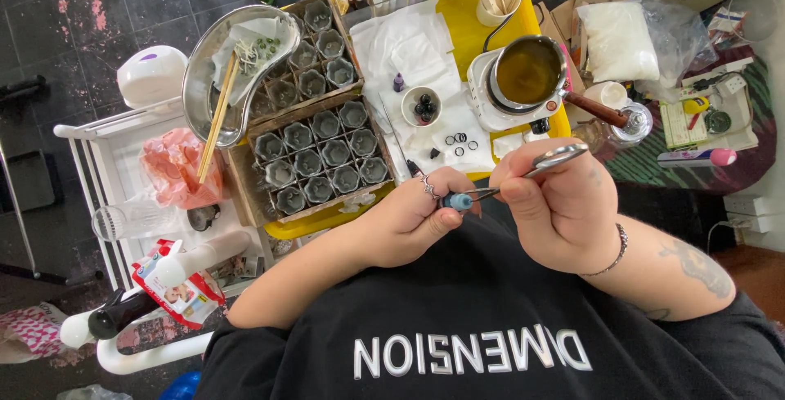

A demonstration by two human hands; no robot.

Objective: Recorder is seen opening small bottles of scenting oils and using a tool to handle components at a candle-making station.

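Note:
My left hand [413, 216] pinches a small dark vial with a light blue tip [458, 201], held close to my chest. In my right hand [560, 204] are metal scissors [549, 159], gripped through the handle loops; their thin blades point left and meet the vial's tip. Both hands hover over the near edge of a yellow table [470, 28]. Just beyond them lies a white cloth [409, 44] with small black rings [458, 140] and a little white bowl of dark beads [422, 106].
A small pot of amber liquid [530, 70] sits on a white warmer, its wooden handle pointing right. Wooden trays of grey moulds [320, 155] fill the left of the table. A metal bowl with chopsticks [233, 65], a white trolley [106, 146] and a bag of white powder [619, 40] surround them.

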